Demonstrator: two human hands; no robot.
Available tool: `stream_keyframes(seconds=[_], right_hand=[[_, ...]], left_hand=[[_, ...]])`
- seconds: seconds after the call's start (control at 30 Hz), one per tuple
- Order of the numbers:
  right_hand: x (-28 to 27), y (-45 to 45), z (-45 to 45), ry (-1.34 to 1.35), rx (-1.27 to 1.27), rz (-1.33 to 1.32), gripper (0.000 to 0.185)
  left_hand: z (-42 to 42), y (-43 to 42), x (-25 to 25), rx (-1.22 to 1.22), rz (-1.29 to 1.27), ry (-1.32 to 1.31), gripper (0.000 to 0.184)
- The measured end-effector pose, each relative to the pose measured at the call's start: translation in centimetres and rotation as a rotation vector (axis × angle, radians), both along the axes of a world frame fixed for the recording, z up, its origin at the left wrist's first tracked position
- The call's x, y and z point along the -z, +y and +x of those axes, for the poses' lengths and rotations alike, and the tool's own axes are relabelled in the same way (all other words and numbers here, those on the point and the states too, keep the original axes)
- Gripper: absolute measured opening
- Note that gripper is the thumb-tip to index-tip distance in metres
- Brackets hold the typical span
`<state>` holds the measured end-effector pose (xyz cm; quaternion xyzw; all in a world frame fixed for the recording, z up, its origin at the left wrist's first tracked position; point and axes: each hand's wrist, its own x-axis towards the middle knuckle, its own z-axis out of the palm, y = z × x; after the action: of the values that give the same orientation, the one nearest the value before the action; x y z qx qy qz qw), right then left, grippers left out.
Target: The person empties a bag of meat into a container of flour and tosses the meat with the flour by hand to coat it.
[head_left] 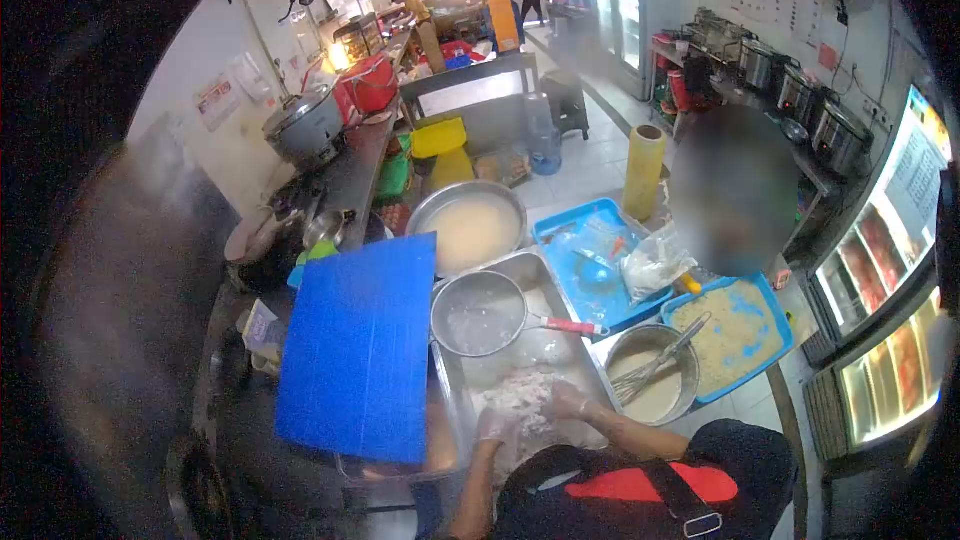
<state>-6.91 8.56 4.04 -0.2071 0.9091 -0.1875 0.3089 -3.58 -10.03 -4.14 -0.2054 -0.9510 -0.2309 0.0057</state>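
A long metal tray [546, 275] stands in front of me, with white floury pieces [528, 392] at its near end. My left hand [497, 426], in a clear glove, is at the left of these pieces. My right hand [568, 402], also gloved, touches them from the right. The fingers of both hands are too blurred to tell how they are held. A round sieve [480, 314] with a red handle lies across the tray beyond my hands. To the right, a metal pot [690, 390] holds pale batter and a whisk [655, 365].
A blue board [360, 350] lies left of the tray. Beyond are a round pan [467, 227] of pale liquid and a blue tray [600, 260] with plastic bags. At the right is a blue tray of crumbs [728, 330]. A blurred person [735, 190] stands close by; two others are far back.
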Motion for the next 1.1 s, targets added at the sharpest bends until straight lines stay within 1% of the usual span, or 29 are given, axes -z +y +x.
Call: stream_keyframes(seconds=[0.03, 0.07, 0.1, 0.2, 0.23, 0.27, 0.37, 0.4, 0.47, 0.53, 0.6, 0.7, 0.77, 0.83, 0.9, 0.93, 0.97, 1.03, 1.1], right_hand=[[0.5, -0.1, 0.2, 0.095, 0.024, -0.289, 0.034], [0.9, -0.2, 0.4, 0.191, 0.049, -0.578, 0.033], [1.1, -0.3, 0.3, 0.292, 0.073, -0.867, 0.033], [0.1, -0.2, -0.8, 0.26, 0.093, -0.923, 0.04], [0.0, 0.1, -1.1, 0.225, 0.086, -0.867, 0.04], [0.3, 0.3, -1.5, 0.179, 0.076, -0.755, 0.04], [4.0, 0.7, -2.5, 0.04, 0.01, -0.33, 0.042], [5.4, 0.7, -2.6, 0.019, -0.042, -0.263, 0.042], [7.6, 0.6, -1.8, -0.009, -0.16, -0.179, 0.043], [8.9, 0.5, -0.6, -0.027, -0.267, -0.218, 0.044], [10.3, 0.4, -0.3, -0.048, -0.307, -0.22, 0.045], [12.0, -0.1, -0.8, -0.064, -0.238, -0.161, 0.046], [12.4, -0.1, -1.3, -0.067, -0.069, -0.149, 0.047], [10.5, -0.2, -2.1, -0.1, 0.086, -0.14, 0.048], [4.4, -0.1, -2.5, -0.183, 0.215, -0.106, 0.049], [4.1, 0.7, -2.6, -0.179, 0.141, -0.098, 0.047], [5.4, 1.6, -2.1, -0.152, -0.009, -0.115, 0.044], [9.7, 3.0, -1.2, -0.113, -0.293, -0.208, 0.039], [14.9, 3.1, -0.1, -0.089, -0.448, -0.311, 0.035]], left_hand=[[0.3, 0.3, -1.2, -0.059, 0.156, -0.056, 0.028], [0.4, 0.4, -2.0, -0.089, 0.234, -0.076, 0.028], [0.4, 0.4, -2.2, -0.119, 0.236, -0.109, 0.028], [0.0, -0.7, -1.1, -0.158, 0.137, -0.194, 0.028], [-0.1, -1.1, -0.4, -0.163, 0.105, -0.219, 0.028], [-0.1, -1.6, 0.0, -0.166, 0.08, -0.242, 0.028], [-0.1, -1.7, 0.1, -0.167, 0.044, -0.287, 0.029], [0.0, -1.4, -0.1, -0.166, 0.043, -0.295, 0.029], [0.3, -0.5, -0.4, -0.16, 0.057, -0.315, 0.029], [0.6, 0.1, -0.9, -0.152, 0.073, -0.328, 0.029], [0.6, 0.5, -1.3, -0.149, 0.087, -0.341, 0.029], [0.4, 0.3, -1.4, -0.131, 0.085, -0.362, 0.029], [0.3, -0.6, -1.0, -0.124, 0.064, -0.388, 0.029], [0.6, -1.8, -0.4, -0.156, 0.025, -0.467, 0.029], [1.8, -2.8, 0.7, -0.197, -0.04, -0.602, 0.029], [2.4, -2.9, 1.4, -0.198, -0.061, -0.643, 0.029], [3.1, -2.8, 2.3, -0.192, -0.071, -0.678, 0.03], [3.8, -2.0, 4.3, -0.153, -0.075, -0.724, 0.03], [4.2, -0.3, 6.0, -0.092, -0.074, -0.71, 0.03]])
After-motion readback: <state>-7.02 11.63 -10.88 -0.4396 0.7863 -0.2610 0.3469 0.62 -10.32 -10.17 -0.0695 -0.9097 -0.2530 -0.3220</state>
